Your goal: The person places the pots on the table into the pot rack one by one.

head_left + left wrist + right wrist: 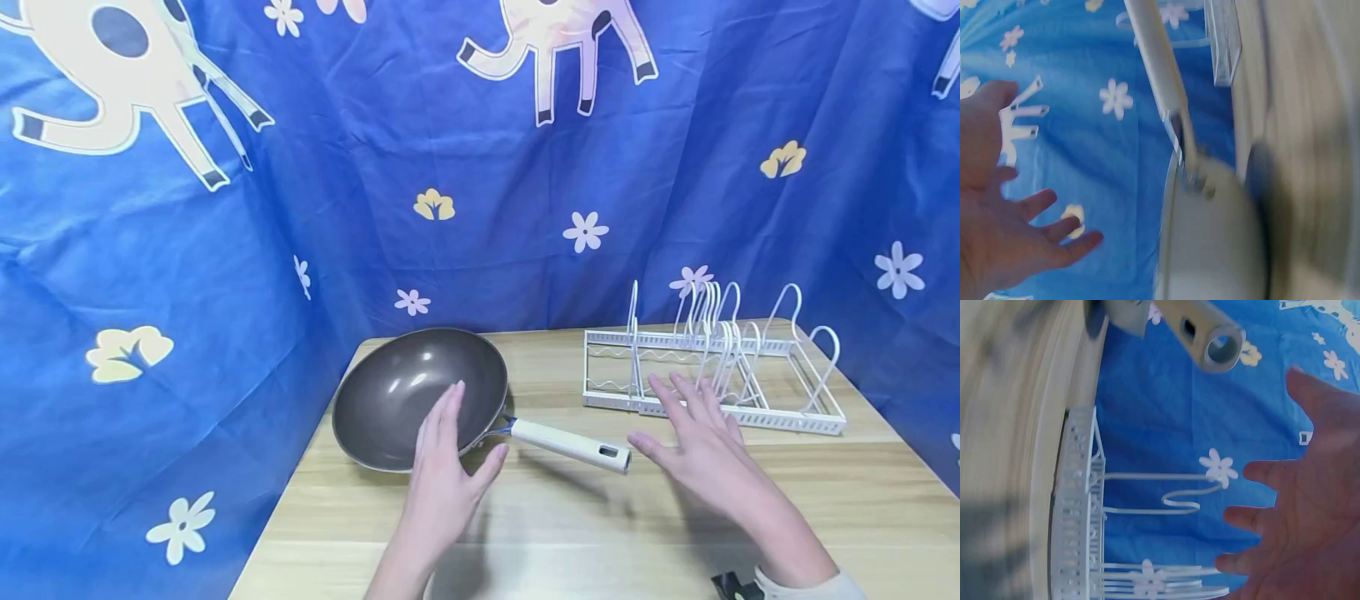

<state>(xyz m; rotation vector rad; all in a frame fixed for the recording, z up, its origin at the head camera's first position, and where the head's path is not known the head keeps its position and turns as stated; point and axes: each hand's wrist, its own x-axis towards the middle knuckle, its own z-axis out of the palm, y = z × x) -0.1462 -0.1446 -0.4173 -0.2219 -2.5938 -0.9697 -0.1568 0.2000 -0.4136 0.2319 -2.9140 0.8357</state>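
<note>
A dark frying pan (405,400) with a pale handle (566,443) sits at the left of the wooden table, its handle pointing right. My left hand (446,487) hovers in front of the pan, fingers spread and holding nothing. In the left wrist view that hand (1016,212) is apart from the pan's pale outer side (1213,237). Over the table, right of the handle's end, my right hand (701,446) has its fingers extended, overlapping the front of a white wire rack (615,402). The right wrist view shows this hand (1310,506) with nothing in its grasp.
The rack's several upright loops (787,312) stand at the back right of the table (570,550). A blue patterned curtain (480,167) hangs behind and along both sides. A dark strap (727,586) shows by the right sleeve (813,587).
</note>
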